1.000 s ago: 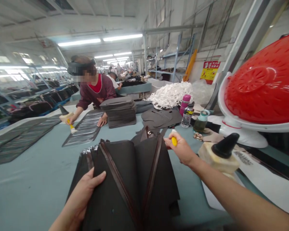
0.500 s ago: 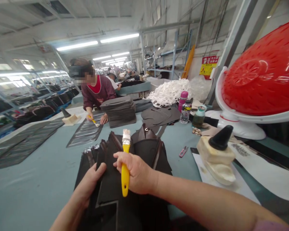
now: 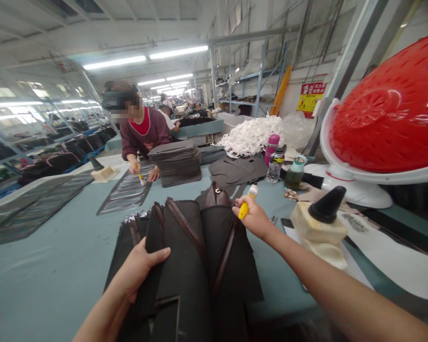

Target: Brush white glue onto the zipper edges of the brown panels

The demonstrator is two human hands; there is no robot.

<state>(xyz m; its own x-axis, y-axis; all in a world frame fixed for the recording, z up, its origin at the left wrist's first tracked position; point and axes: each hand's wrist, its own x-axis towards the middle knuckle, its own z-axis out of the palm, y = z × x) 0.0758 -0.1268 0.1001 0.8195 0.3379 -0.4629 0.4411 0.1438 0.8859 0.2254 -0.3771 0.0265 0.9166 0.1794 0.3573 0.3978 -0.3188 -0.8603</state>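
Note:
A stack of dark panels [image 3: 185, 237] with brown strips lies in front of me, curved up in the middle. At its left side my left hand [image 3: 141, 263] holds the panels, thumb on top and the other fingers hidden behind. My right hand [image 3: 254, 216] is closed round a paintbrush [image 3: 244, 210] with a yellow handle, its pale bristles pointing up and away. This hand is at the far right edge of the panels; whether it also touches them I cannot tell. Behind the stack shows a brown piece with a small metal ring [image 3: 217, 194].
To the right stands a cream-coloured container [image 3: 319, 225] with a black cone on top. Beyond are bottles [image 3: 275, 166], a red-and-white fan-shaped device [image 3: 388, 114] and white strips [image 3: 253, 135]. Across the table a co-worker [image 3: 146, 128] brushes a flat panel beside a tall pile [image 3: 174, 164].
My right hand has moved right and away from me with the paintbrush, from above the middle of the panels to their right edge. My left hand stays on the panels, its thumb stretched further right.

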